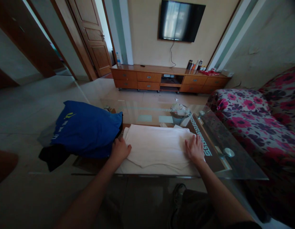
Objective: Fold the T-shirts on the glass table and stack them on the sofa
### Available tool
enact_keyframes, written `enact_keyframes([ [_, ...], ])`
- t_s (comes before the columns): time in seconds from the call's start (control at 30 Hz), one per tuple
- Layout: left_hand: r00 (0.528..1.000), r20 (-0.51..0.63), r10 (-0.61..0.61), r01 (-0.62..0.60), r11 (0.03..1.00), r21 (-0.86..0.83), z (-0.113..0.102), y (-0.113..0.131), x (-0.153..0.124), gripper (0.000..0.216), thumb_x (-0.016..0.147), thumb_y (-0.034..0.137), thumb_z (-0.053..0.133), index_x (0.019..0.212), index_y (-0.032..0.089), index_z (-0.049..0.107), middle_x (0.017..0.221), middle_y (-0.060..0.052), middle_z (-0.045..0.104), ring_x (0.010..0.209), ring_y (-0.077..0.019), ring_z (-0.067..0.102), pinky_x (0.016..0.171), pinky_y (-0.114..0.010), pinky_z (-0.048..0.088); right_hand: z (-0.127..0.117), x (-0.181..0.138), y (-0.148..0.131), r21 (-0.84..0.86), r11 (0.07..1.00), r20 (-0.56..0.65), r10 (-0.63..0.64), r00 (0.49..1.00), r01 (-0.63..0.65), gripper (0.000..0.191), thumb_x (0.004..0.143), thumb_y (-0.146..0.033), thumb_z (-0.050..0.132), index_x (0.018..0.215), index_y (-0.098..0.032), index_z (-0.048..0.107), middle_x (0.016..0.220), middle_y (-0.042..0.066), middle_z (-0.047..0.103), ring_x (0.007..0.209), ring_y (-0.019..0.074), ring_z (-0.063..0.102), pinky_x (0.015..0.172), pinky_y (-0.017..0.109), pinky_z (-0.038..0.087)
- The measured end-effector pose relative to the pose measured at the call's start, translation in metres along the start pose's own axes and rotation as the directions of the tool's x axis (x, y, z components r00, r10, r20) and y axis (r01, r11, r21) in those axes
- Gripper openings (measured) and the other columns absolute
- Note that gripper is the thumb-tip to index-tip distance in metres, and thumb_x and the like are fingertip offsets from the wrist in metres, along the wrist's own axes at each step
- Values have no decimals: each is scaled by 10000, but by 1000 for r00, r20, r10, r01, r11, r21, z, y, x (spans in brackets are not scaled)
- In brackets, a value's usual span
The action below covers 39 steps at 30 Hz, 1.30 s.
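Observation:
A white folded cloth [157, 144] lies flat on the glass coffee table [233, 149]. My left hand [119, 150] rests at the cloth's left edge, fingers curled down onto it, right beside a blue garment [86, 128]. My right hand [194, 148] lies flat on the cloth's right edge with its fingers stretched out. The blue garment is heaped on the table's left end and has a black piece [53, 157] hanging off below it.
A small basket of papers [178, 114] stands on the table behind the cloth. A floral sofa [254, 117] runs along the right. A wooden TV cabinet [166, 78] with a wall-mounted TV [181, 20] is at the far wall. Tiled floor spreads to the left.

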<state>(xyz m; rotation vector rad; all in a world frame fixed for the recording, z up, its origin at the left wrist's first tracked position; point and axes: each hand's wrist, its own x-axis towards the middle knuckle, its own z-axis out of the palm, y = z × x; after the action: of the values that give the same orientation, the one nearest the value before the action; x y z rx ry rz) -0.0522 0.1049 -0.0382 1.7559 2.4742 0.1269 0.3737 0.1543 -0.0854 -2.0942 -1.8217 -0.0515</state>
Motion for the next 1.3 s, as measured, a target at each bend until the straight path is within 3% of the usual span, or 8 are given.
enact_keyframes([
  [0.23, 979, 201, -6, 23, 996, -83, -10, -13, 21, 452, 869, 412, 581, 1123, 49, 669, 1129, -286, 714, 1050, -367, 706, 834, -387, 512, -24, 2, -39, 118, 983, -97, -128, 987, 139, 675, 1025, -476, 367, 1527, -26, 400, 1648, 263, 280, 1557, 393, 182, 1229, 586, 218],
  [0.4, 988, 137, 76, -58, 990, -130, -20, 4, 21, 308, 891, 398, 544, 994, 155, 704, 1092, -203, 741, 1056, -333, 702, 864, -377, 506, -32, 0, -82, 452, 865, -54, -218, 975, 218, 484, 956, -408, 516, 1323, -108, 610, 1456, 238, 530, 1389, 353, 464, 1158, 566, 370],
  [0.57, 956, -77, 284, -292, 889, -352, -42, 53, -3, 337, 825, 226, 609, 1153, 167, 661, 1130, -127, 737, 1082, -273, 683, 947, -342, 487, -31, -10, -147, 863, 455, 381, -301, 874, -219, 336, 857, -439, 681, 1086, -195, 712, 1130, 105, 718, 948, 219, 685, 867, 400, 574],
  [0.73, 903, -40, 427, -409, 829, -382, -56, 99, -44, 339, 882, 268, 616, 1219, 247, 653, 1113, -95, 747, 1039, -285, 696, 899, -367, 498, -40, -17, -194, 777, 41, 599, -357, 717, -628, 475, 784, -504, 790, 1148, -219, 683, 1059, 60, 743, 873, 188, 706, 765, 319, 576],
  [0.93, 763, 0, 646, -546, 644, -536, -70, 111, -82, 354, 886, 323, 633, 1224, 223, 665, 1226, -104, 726, 1046, -280, 695, 916, -383, 509, -38, -5, -191, 789, 65, 605, -257, 753, -611, 372, 682, -298, 837, 998, -149, 709, 889, 65, 765, 795, 212, 700, 722, 307, 554],
  [1.1, 716, 196, 671, -189, 455, -870, -73, 108, -111, 234, 928, 388, 612, 1022, 199, 714, 944, -64, 759, 776, -206, 731, 690, -298, 514, -43, 9, -175, 789, 39, 606, -213, 767, -613, 313, 717, -280, 785, 991, -159, 693, 845, 50, 759, 755, 203, 691, 701, 305, 552],
  [1.23, 314, 440, 841, 501, 248, -830, -48, 116, -135, 291, 885, 435, 697, 989, 163, 695, 1080, -120, 744, 697, -193, 748, 549, -244, 451, -57, 13, -174, 776, -72, 597, -235, 767, -626, 234, 766, -246, 762, 973, -178, 675, 808, 27, 743, 693, 174, 683, 663, 274, 564],
  [1.3, 258, 446, 857, 764, 101, -637, -32, 124, -143, 348, 851, 433, 751, 1063, 164, 692, 1208, -151, 707, 899, -234, 763, 653, -265, 511, -64, 14, -178, 761, -119, 601, -238, 763, -637, 187, 797, -204, 724, 973, -181, 667, 804, 22, 738, 680, 166, 688, 657, 268, 579],
])
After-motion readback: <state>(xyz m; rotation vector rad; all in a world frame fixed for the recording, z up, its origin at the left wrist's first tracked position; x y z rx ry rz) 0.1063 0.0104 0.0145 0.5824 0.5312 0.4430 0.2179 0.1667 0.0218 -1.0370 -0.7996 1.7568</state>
